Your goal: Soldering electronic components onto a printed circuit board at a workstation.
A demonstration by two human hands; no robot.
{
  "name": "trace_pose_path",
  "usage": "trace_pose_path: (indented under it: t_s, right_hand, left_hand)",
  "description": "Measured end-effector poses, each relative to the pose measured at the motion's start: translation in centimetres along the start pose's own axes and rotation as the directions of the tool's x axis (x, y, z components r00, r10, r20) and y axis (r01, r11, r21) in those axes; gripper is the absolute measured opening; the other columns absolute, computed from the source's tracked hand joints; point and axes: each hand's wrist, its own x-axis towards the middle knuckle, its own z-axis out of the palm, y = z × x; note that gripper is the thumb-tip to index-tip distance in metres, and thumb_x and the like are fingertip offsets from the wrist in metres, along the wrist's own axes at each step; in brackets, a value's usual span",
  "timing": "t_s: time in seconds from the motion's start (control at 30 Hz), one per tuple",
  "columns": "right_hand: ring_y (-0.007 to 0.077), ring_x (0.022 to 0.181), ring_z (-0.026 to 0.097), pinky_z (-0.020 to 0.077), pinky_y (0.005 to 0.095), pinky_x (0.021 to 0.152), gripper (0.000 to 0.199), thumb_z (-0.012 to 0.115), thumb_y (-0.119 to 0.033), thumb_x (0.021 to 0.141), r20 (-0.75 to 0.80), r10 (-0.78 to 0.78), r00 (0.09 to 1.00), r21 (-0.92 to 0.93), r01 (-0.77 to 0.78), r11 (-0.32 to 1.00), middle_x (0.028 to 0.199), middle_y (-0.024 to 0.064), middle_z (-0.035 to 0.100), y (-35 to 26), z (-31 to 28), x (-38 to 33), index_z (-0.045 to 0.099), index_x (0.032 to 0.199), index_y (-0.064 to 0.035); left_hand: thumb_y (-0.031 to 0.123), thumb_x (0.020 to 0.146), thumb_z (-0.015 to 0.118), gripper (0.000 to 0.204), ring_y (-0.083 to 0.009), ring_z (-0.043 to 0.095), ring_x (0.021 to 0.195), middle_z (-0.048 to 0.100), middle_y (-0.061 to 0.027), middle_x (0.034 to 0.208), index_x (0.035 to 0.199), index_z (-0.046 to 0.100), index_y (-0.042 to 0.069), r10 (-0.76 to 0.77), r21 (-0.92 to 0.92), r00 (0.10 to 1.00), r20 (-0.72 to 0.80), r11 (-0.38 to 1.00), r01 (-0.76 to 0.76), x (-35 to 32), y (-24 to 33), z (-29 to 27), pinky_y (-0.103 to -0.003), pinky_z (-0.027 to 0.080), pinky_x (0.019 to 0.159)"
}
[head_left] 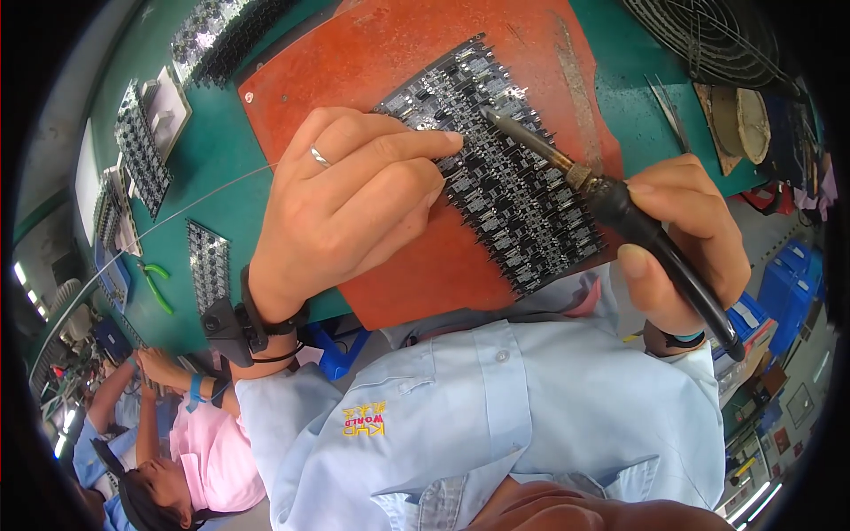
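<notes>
Head view: right hand (686, 234) gripping soldering iron (567, 168), tip on circuit panel (496, 173); left hand (350, 208) pinching wire (159, 221), probably solder; progress unclear.

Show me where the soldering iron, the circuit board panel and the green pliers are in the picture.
soldering iron (651, 232): head view, on its black handle.
circuit board panel (513, 199): head view, on the middle of the dark panel.
green pliers (158, 285): head view, on one green handle.

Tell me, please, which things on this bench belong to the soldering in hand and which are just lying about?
In hand:
soldering iron in right hand
black circuit-board panel under left hand
red mat
solder wire

Lying about:
green-handled pliers
spare board panels
tweezers
wire fan guard
</notes>
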Motion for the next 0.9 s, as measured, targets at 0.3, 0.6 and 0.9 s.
trace_pose_path:
  t_s: [0.3, 0.6, 0.9]
  right_hand:
    - [0.0263, 0.077, 0.067, 0.0506, 0.0328, 0.067, 0.035, 0.078, -0.005, 0.072, -0.048, -0.06, 0.997, 0.037, 0.062, 0.997, 0.086, 0.0191, 0.07, 0.9, 0.1, 0.8, 0.068, 0.102, 0.01]
    - [0.0196, 0.071, 0.06, 0.0459, 0.028, 0.06, 0.034, 0.077, -0.004, 0.074, 0.059, -0.03, 0.998, 0.033, 0.028, 0.999, 0.087, 0.0162, 0.069, 1.0, 0.3, 1.7, 0.068, 0.105, 0.0071]
    - [0.0185, 0.07, 0.059, 0.0447, 0.0273, 0.058, 0.033, 0.077, -0.004, 0.075, 0.089, -0.022, 0.996, 0.021, 0.02, 1.0, 0.087, 0.0152, 0.069, 0.7, 0.3, 2.4, 0.068, 0.105, 0.0068]
  left_hand:
    - [0.005, 0.066, 0.078, 0.023, -0.0243, 0.062, 0.08, 0.067, -0.0044, 0.089, 0.085, 0.064, 0.006, -0.062, 0.096, 0.997, 0.055, 0.994, 0.057, -0.2, 0.0, -1.9, -0.036, 0.048, 0.072]
    - [0.003, 0.071, 0.084, 0.025, -0.0237, 0.059, 0.071, 0.062, -0.0086, 0.08, 0.087, 0.064, 0.002, -0.187, 0.169, 0.979, 0.077, 0.971, 0.172, 0.6, 0.2, -2.6, -0.032, 0.045, 0.06]
    - [-0.004, 0.075, 0.079, 0.021, -0.0213, 0.061, 0.074, 0.061, -0.0078, 0.084, 0.092, 0.067, 0.001, -0.229, 0.055, 0.973, -0.013, 0.972, 0.229, 0.9, -0.3, -1.8, -0.03, 0.048, 0.062]
